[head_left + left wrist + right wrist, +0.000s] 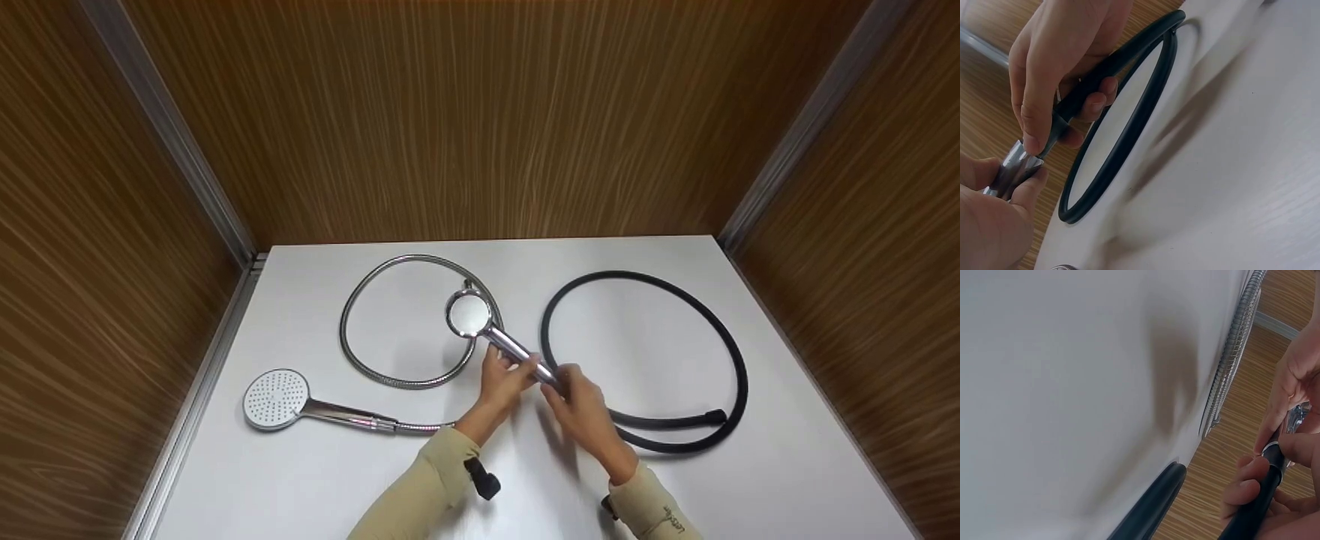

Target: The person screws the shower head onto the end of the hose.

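Observation:
Raised above the table's middle is a chrome shower head (469, 314) with a round face and a straight handle (510, 346). My left hand (504, 381) grips that handle between thumb and fingers. At the handle's lower end my right hand (581, 409) holds the end of a black shower hose (1088, 84), fingers wrapped around it. In the left wrist view the hose end meets the handle's end; how far it sits inside is hidden by the fingers. The rest of the black hose (739, 360) lies looped on the right, its other end fitting (715, 417) resting on the table.
On the left lies a second shower head (276, 399), dotted face up, joined to a metal hose (345, 322) that loops behind my left hand. The white table (300, 487) is bounded by wood-grain panels (480, 120) at the back and both sides.

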The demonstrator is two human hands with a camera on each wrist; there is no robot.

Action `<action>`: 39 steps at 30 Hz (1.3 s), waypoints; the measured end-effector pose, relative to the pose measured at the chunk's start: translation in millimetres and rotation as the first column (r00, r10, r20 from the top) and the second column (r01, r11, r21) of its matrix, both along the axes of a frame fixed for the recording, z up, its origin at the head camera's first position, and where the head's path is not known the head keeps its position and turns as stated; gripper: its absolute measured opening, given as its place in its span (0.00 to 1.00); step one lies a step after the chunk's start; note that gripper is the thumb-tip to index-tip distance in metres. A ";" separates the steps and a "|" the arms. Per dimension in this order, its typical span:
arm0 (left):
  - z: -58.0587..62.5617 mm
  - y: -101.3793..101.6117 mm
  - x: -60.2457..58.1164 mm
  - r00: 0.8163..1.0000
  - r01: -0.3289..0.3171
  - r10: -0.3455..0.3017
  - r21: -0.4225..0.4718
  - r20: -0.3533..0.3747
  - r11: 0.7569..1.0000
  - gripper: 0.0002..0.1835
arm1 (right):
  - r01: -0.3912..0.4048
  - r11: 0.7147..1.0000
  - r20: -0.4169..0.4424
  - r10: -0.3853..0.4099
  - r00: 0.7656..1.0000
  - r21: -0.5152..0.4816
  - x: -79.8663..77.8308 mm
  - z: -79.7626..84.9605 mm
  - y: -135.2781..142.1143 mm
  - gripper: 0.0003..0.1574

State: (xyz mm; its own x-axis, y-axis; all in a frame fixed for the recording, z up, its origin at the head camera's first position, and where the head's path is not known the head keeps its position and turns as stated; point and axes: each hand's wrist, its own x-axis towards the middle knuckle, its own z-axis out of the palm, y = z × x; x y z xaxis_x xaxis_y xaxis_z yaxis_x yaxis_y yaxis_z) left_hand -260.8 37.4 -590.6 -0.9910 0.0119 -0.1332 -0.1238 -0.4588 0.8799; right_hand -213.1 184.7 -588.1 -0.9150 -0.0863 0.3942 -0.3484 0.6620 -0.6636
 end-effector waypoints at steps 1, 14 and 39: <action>0.1 -0.1 -0.1 1.000 0.000 0.000 -0.007 -0.002 1.000 0.26 | 0.001 1.000 -0.013 -0.001 1.000 -0.001 -0.2 -0.6 -0.1 0.16; 0.9 -1.0 -0.3 1.000 0.005 -0.005 -0.014 -0.004 1.000 0.26 | 0.028 0.999 -0.071 -0.027 0.997 0.024 1.4 -2.0 -1.0 0.16; 0.9 -1.6 0.7 1.000 0.009 -0.009 0.003 -0.007 1.000 0.27 | 0.019 1.000 -0.041 -0.018 0.999 0.023 2.1 -1.7 -0.6 0.12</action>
State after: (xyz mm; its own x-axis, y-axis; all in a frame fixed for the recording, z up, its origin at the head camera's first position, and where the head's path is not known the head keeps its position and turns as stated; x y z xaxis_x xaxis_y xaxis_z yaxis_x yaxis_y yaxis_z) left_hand -260.1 35.8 -589.7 -0.9917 0.0214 -0.1267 -0.1223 -0.4602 0.8793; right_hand -211.0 184.1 -589.8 -0.8996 -0.0789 0.4295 -0.3623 0.6839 -0.6333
